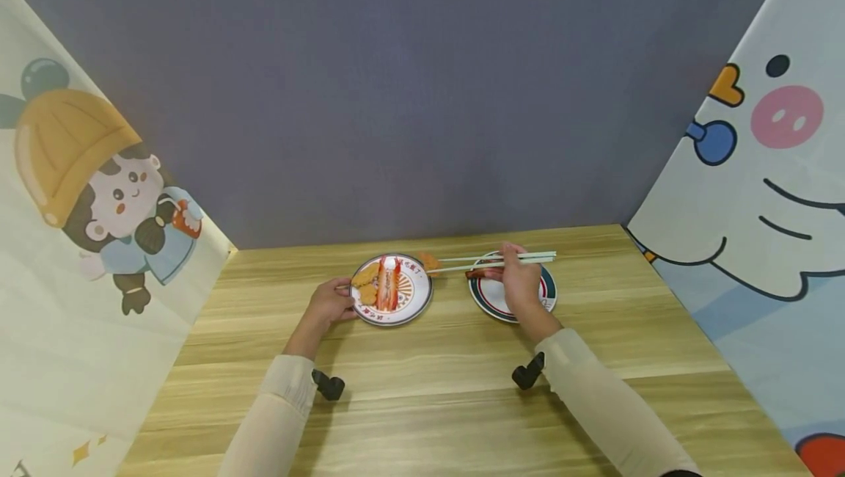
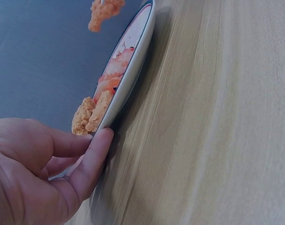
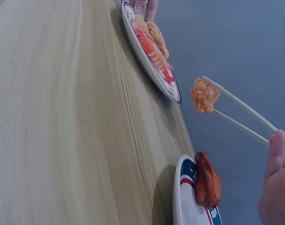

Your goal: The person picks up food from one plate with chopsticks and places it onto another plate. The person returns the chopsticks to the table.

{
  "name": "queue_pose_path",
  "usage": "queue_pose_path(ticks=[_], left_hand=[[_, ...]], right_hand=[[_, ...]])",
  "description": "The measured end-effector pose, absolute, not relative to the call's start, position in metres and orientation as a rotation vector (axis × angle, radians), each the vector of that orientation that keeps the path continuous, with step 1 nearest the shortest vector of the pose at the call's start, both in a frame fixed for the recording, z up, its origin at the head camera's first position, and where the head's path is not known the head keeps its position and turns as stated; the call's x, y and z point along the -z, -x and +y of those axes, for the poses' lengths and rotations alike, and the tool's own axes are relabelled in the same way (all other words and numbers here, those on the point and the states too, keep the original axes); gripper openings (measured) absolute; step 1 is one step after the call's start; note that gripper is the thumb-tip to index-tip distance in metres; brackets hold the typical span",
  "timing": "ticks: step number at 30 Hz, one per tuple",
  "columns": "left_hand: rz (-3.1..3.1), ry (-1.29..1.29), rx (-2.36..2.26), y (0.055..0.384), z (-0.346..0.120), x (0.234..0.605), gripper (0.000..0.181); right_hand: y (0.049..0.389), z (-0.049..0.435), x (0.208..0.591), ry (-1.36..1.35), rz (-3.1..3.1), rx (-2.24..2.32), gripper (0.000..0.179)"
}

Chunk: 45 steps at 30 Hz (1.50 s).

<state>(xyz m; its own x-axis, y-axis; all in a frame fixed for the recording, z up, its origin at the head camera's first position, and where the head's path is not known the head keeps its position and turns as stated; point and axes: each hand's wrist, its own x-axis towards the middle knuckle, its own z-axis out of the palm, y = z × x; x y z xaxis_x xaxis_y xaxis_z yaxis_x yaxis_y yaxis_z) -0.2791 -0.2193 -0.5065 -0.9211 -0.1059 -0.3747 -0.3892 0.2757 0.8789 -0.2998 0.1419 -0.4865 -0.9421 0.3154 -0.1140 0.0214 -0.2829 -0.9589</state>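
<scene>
My left hand (image 1: 330, 304) pinches the left rim of a white patterned plate (image 1: 416, 297) between thumb and fingers. On that plate lie red-and-white prawns (image 1: 388, 282) and fried chicken pieces (image 2: 100, 110). My right hand (image 1: 521, 286) holds pale chopsticks (image 3: 245, 107), their tips pinching another fried chicken piece (image 3: 205, 95). That piece hangs in the air near the right edge of the patterned plate. Below the right hand stands a second plate (image 1: 490, 301) with a green and red band, bearing a brown glazed chicken wing (image 3: 208, 183). The hand partly covers this plate in the head view.
Both plates stand toward the back of a wood-grain table (image 1: 422, 403), with a gap between them. A grey panel (image 1: 422, 95) rises behind the table. Cartoon-printed panels flank it, a child figure (image 1: 125, 198) on the left and a white pig-nosed figure (image 1: 785, 169) on the right.
</scene>
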Motion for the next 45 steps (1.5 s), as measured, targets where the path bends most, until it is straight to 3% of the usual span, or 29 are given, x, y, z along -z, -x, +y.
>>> queue_pose_path(ticks=[9,45], left_hand=[[2.291,0.473,-1.703,0.28,-0.218,0.505,0.058],[2.288,0.478,-1.7,0.282,-0.22,0.51,0.058]], right_hand=[[0.295,0.166,0.486,0.447,-1.619,-2.338,0.018],[0.251,0.248,0.495,0.519,-1.664,-2.319,0.025]])
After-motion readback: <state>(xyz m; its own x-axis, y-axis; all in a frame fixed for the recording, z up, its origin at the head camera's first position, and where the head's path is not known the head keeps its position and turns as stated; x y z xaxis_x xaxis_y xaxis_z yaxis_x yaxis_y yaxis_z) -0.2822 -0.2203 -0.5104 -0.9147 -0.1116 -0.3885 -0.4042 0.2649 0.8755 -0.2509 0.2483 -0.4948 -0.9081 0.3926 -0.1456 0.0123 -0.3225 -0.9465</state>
